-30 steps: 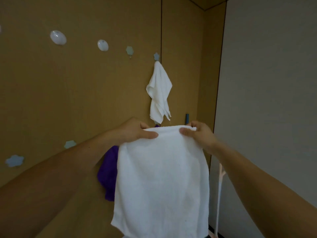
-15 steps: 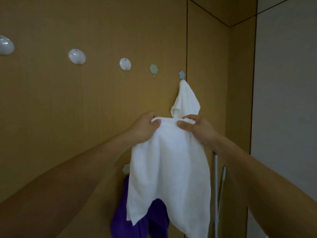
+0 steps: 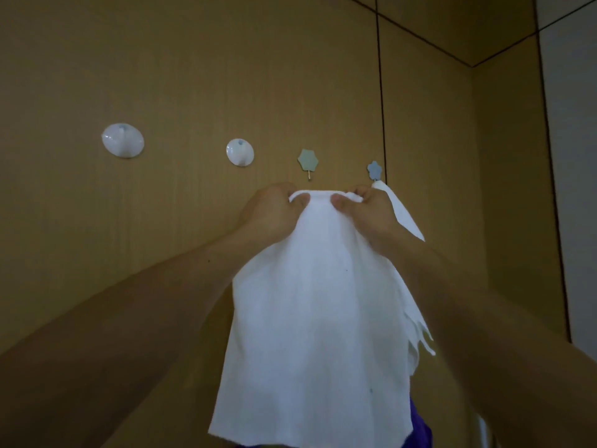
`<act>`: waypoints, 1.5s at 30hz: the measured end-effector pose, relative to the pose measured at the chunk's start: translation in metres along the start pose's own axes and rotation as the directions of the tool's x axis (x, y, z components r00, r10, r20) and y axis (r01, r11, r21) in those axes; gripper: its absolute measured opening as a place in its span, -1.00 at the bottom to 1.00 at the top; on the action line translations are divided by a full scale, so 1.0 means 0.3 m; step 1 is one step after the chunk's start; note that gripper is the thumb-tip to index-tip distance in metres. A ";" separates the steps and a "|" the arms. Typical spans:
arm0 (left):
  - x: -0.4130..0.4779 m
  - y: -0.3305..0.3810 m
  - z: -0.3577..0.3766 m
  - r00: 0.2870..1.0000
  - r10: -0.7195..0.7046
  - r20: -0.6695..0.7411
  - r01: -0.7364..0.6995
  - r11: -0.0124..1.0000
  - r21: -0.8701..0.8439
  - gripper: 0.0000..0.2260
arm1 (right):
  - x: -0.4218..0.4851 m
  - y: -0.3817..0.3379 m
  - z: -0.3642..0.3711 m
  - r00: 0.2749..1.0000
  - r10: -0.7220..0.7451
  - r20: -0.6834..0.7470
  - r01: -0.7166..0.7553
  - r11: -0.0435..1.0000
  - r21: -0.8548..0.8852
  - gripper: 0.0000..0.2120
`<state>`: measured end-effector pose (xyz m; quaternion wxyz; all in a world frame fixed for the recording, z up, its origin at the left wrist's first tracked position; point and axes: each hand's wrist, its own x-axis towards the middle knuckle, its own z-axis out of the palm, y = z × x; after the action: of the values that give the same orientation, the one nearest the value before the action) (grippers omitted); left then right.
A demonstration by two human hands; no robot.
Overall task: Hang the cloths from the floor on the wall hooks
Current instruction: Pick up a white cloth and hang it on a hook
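White cloth point(image 3: 316, 318) hangs in the air before the wooden wall point(image 3: 193, 76), its top edge just under the green star hook point(image 3: 308, 160). The left hand point(image 3: 268, 215) and the right hand point(image 3: 371, 218) each pinch this edge with curled fingers. A second cloth point(image 3: 403, 218) hangs from the blue hook point(image 3: 374, 169), just behind the right hand. Two round white hooks point(image 3: 122, 140) stand free at the left. A purple cloth point(image 3: 420, 428) shows below.
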<state>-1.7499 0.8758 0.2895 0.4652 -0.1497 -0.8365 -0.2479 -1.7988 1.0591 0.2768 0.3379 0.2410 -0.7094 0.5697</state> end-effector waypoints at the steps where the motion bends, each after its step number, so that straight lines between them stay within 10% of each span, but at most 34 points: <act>1: 0.041 -0.005 0.009 1.000 0.008 -0.021 -0.007 0.999 0.051 -0.70 | 0.049 0.005 0.013 1.000 -0.026 -0.011 0.026 1.000 0.012 -0.79; 14: 0.410 -0.063 0.140 0.961 0.189 -0.200 -0.025 0.784 0.621 -0.77 | 0.515 0.128 0.145 0.987 -0.141 -0.076 0.149 0.984 0.101 -0.66; 29: 0.342 0.020 0.152 0.939 -0.334 0.084 0.253 0.835 0.489 -0.59 | 0.416 0.209 0.113 0.993 -0.018 0.114 0.022 0.999 -0.034 -0.77; 35: 0.256 0.011 0.173 0.985 0.118 -0.128 0.016 0.670 0.742 -0.60 | 0.342 0.218 0.132 0.897 -0.442 0.010 0.416 0.837 -0.355 -0.70; 38: 0.236 -0.028 0.191 0.955 0.297 -0.011 -0.156 0.534 0.831 -0.66 | 0.317 0.223 0.153 0.878 -0.475 0.063 0.469 0.826 -0.312 -0.68; 45: 0.276 -0.018 0.198 0.977 0.204 -0.063 -0.133 0.812 0.568 -0.71 | 0.319 0.172 0.169 0.908 -0.416 0.057 0.409 0.848 -0.337 -0.58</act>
<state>-1.8377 0.9058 0.3320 0.5585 -0.0650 -0.8259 0.0419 -1.9094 1.0262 0.3094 0.4952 0.3202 -0.7257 0.3545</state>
